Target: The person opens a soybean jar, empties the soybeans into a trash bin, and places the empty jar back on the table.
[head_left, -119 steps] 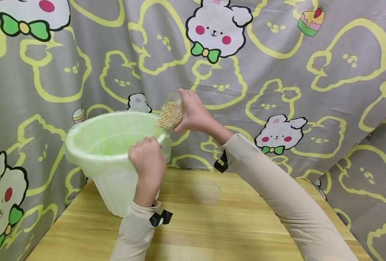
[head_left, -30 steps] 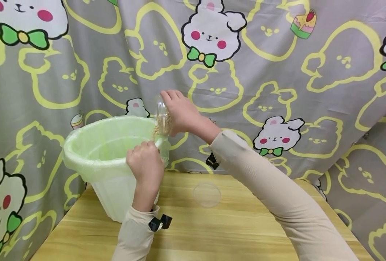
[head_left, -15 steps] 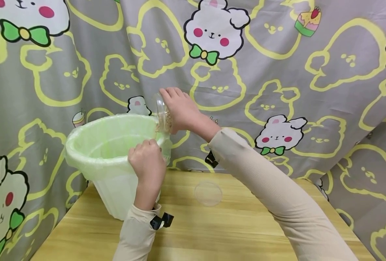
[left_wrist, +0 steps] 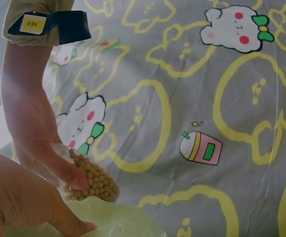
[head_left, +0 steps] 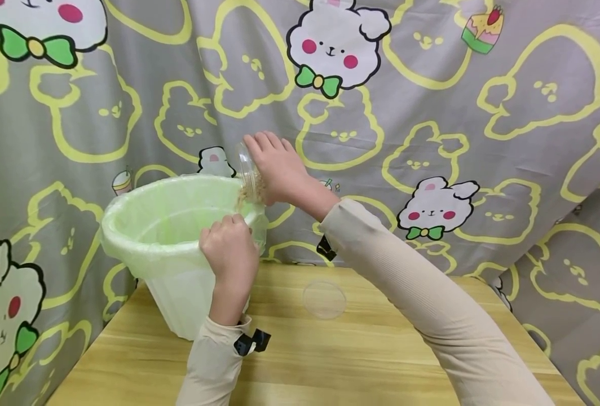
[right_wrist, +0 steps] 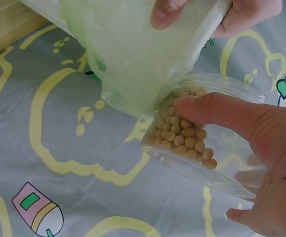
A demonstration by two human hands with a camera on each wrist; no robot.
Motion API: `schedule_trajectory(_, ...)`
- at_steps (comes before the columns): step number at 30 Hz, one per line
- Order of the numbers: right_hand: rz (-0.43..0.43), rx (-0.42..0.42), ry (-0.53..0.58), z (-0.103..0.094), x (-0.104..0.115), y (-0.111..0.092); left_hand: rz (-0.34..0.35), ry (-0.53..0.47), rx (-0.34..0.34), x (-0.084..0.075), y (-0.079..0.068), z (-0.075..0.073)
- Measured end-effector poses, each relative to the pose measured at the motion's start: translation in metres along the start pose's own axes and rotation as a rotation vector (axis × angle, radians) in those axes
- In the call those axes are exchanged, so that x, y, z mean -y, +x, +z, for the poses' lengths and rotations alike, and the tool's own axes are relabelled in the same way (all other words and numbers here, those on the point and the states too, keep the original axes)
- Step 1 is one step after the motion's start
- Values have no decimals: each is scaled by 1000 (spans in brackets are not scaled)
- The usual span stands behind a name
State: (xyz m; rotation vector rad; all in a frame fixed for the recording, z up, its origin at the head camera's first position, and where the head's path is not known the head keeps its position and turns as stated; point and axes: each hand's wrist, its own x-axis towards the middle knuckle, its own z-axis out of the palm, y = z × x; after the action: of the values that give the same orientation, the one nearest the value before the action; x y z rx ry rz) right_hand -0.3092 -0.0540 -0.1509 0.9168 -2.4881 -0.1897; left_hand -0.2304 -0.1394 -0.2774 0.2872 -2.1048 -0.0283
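My right hand grips a clear plastic jar, tipped over the right side of a bin's rim. Soybeans fill the lower part of the tilted jar, and some spill from its mouth toward the inside of the bin. The bin is pale and wears a thin green plastic liner folded over its rim. My left hand holds the near right rim, fingers curled over the edge and thumb on the liner outside. The bin's bottom is hidden from view.
A clear round lid lies on the wooden table to the right of the bin. Behind the table hangs a grey patterned curtain, close to the jar and bin.
My right hand has moved left and tipped the jar further since the first frame; beans now fall from its mouth and fewer show inside. My left hand stays on the rim.
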Motion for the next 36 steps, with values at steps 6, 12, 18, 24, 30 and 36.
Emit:
schedule_trajectory(6, -6, -4, -23, -3, 3, 1, -3, 7, -10, 1, 2, -1)
schedule_trajectory(12, -18, 6, -49, -3, 6, 2, -7, -5, -12, 1, 2, -2)
schedule_trajectory(18, -30, -4, -55, -1, 6, 1, -8, -12, -10, 1, 2, -2)
schedule_trajectory(24, -61, -34, -86, 1, 6, -2, -5, -14, -6, 0, 1, -2)
schedule_trajectory(30, -90, -84, -108, 5, 6, -4, -1, -6, 12, -1, 0, -1)
schedule_trajectory(36, -110, -107, -88, 8, 7, -5, -2, -4, 13, -1, 0, 0)
